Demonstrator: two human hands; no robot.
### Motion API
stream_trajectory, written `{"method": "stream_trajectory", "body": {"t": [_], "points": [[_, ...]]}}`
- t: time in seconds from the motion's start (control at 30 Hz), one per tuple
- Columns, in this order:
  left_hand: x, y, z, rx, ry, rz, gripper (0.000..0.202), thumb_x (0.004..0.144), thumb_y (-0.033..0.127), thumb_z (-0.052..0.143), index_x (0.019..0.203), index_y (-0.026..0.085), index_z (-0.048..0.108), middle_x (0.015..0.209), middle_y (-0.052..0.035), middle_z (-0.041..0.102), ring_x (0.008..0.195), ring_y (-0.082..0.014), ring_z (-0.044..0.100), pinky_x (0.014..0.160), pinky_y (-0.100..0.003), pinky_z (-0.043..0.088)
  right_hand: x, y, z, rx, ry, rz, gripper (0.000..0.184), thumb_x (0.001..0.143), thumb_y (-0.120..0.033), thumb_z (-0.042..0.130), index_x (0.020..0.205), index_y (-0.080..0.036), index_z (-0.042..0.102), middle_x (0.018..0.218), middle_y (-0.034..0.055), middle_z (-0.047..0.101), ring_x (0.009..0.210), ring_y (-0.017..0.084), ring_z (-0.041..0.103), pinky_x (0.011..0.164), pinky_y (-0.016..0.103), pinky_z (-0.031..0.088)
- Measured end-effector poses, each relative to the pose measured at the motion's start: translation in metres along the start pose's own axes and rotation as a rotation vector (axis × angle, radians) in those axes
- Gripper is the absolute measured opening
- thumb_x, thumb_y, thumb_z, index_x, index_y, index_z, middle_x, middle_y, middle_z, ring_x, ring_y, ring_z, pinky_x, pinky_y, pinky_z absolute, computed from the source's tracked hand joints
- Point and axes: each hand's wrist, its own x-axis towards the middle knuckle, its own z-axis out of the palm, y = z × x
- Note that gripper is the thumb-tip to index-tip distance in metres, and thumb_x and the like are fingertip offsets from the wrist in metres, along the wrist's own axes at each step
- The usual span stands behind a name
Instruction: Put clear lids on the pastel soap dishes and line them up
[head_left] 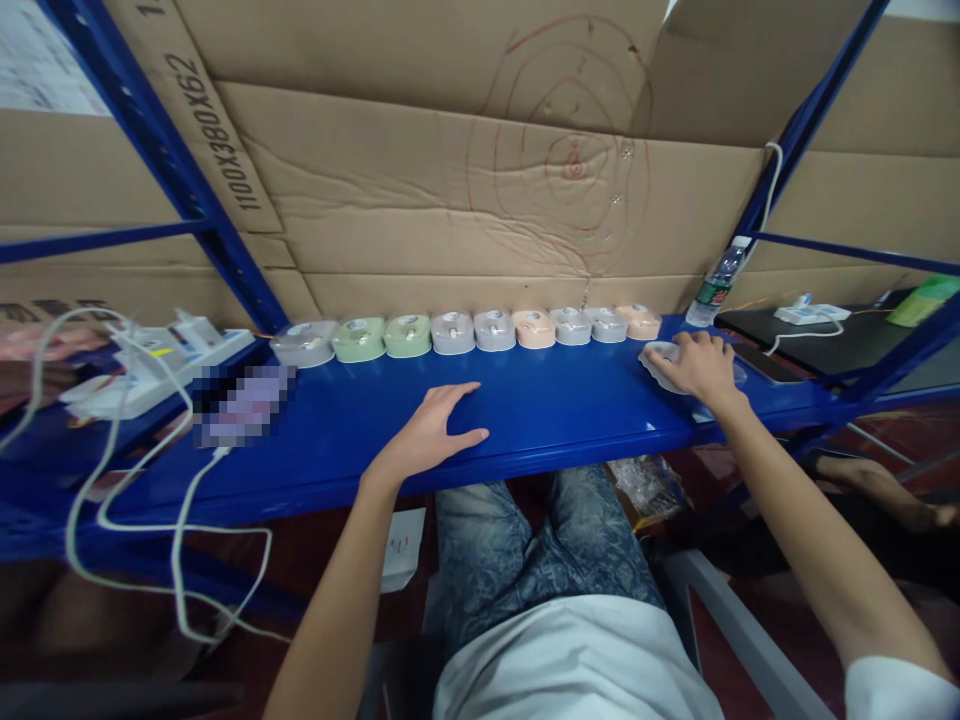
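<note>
My left hand lies flat on the blue shelf, fingers stretched out, holding nothing. My right hand rests on top of a pale grey rounded device at the right end of the shelf, fingers curved over it. Along the back of the shelf stands a row of several similar rounded devices in grey, green and peach, against a cardboard wall.
A white power strip with white cables sits at the left, beside a blurred-out item. A water bottle stands at the right rear, a dark phone beside my right hand. Blue rack posts frame the shelf. My knees are below.
</note>
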Motion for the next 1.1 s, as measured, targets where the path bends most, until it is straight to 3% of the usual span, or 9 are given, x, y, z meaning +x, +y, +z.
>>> {"method": "stream_trajectory", "body": {"t": [0.1, 0.23, 0.37, 0.5, 0.6, 0.83, 0.97, 1.03, 1.1], "points": [[0.000, 0.000, 0.000, 0.006, 0.004, 0.002, 0.071, 0.093, 0.056, 0.068, 0.154, 0.028, 0.047, 0.156, -0.0088, 0.049, 0.148, -0.0316, 0.040, 0.123, -0.050, 0.034, 0.048, -0.009, -0.002, 0.113, -0.122, 0.025, 0.076, 0.097, -0.071, 0.045, 0.142, -0.011, 0.057, 0.140, 0.0282, 0.055, 0.127, 0.043, 0.052, 0.104, 0.057, 0.039], [-0.002, 0.000, -0.001, 0.003, -0.002, -0.015, 0.071, 0.093, 0.059, 0.067, 0.155, 0.031, 0.047, 0.158, -0.0076, 0.048, 0.149, -0.0318, 0.040, 0.123, -0.051, 0.036, 0.108, -0.016, 0.013, 0.159, -0.274, 0.041, 0.081, 0.093, -0.061, 0.064, 0.156, -0.016, 0.043, 0.150, 0.0254, 0.047, 0.135, 0.037, 0.047, 0.107, 0.050, 0.038], [-0.004, 0.000, -0.001, -0.012, -0.011, -0.020, 0.070, 0.094, 0.060, 0.065, 0.155, 0.033, 0.046, 0.159, -0.0070, 0.047, 0.150, -0.0325, 0.038, 0.122, -0.052, 0.037, 0.127, -0.017, 0.034, 0.193, -0.369, 0.095, 0.081, 0.089, -0.056, 0.073, 0.155, -0.019, 0.043, 0.148, 0.0244, 0.049, 0.130, 0.034, 0.052, 0.104, 0.045, 0.041], [-0.004, -0.001, 0.001, -0.015, -0.006, 0.002, 0.067, 0.094, 0.058, 0.066, 0.154, 0.034, 0.046, 0.158, -0.0064, 0.047, 0.150, -0.0309, 0.038, 0.123, -0.051, 0.037, 0.122, -0.016, 0.043, 0.214, -0.358, 0.157, 0.089, 0.088, -0.058, 0.074, 0.153, -0.009, 0.038, 0.144, 0.0327, 0.049, 0.124, 0.033, 0.055, 0.096, 0.040, 0.041], [-0.003, -0.002, 0.002, -0.013, -0.003, 0.016, 0.066, 0.095, 0.056, 0.066, 0.154, 0.033, 0.046, 0.157, -0.0061, 0.048, 0.150, -0.0295, 0.038, 0.124, -0.050, 0.036, 0.120, -0.014, 0.039, 0.219, -0.320, 0.186, 0.094, 0.083, -0.060, 0.078, 0.148, -0.006, 0.039, 0.141, 0.0335, 0.050, 0.120, 0.032, 0.055, 0.094, 0.038, 0.040], [-0.003, 0.001, 0.001, -0.033, -0.002, 0.011, 0.068, 0.095, 0.055, 0.066, 0.155, 0.031, 0.045, 0.157, -0.0070, 0.048, 0.150, -0.0297, 0.038, 0.123, -0.048, 0.035, 0.111, -0.010, 0.009, 0.242, -0.073, 0.188, 0.068, 0.096, -0.051, 0.063, 0.142, -0.006, 0.040, 0.137, 0.0295, 0.054, 0.125, 0.031, 0.052, 0.097, 0.036, 0.038], [-0.003, 0.004, 0.001, -0.058, 0.027, -0.017, 0.072, 0.095, 0.057, 0.065, 0.157, 0.031, 0.042, 0.155, -0.0085, 0.051, 0.147, -0.0323, 0.042, 0.121, -0.051, 0.038, 0.076, -0.038, -0.015, 0.428, 0.121, -0.067, 0.054, 0.092, -0.037, 0.064, 0.136, -0.011, 0.045, 0.130, 0.0223, 0.062, 0.113, 0.028, 0.059, 0.094, 0.035, 0.043], [-0.003, 0.004, 0.001, -0.061, 0.064, -0.017, 0.075, 0.094, 0.060, 0.065, 0.159, 0.032, 0.039, 0.154, -0.0094, 0.052, 0.146, -0.0337, 0.043, 0.120, -0.053, 0.037, 0.046, -0.065, -0.024, 0.579, 0.074, -0.287, 0.056, 0.087, -0.035, 0.068, 0.134, -0.014, 0.046, 0.131, 0.0189, 0.063, 0.108, 0.028, 0.063, 0.092, 0.035, 0.047], [-0.003, 0.004, 0.001, -0.060, 0.111, -0.005, 0.082, 0.093, 0.061, 0.066, 0.162, 0.031, 0.033, 0.157, -0.0109, 0.049, 0.148, -0.0343, 0.042, 0.121, -0.053, 0.035, 0.012, -0.098, -0.031, 0.697, 0.017, -0.510, 0.054, 0.084, -0.037, 0.068, 0.131, -0.018, 0.049, 0.133, 0.0165, 0.063, 0.116, 0.032, 0.062, 0.099, 0.041, 0.048]]}}
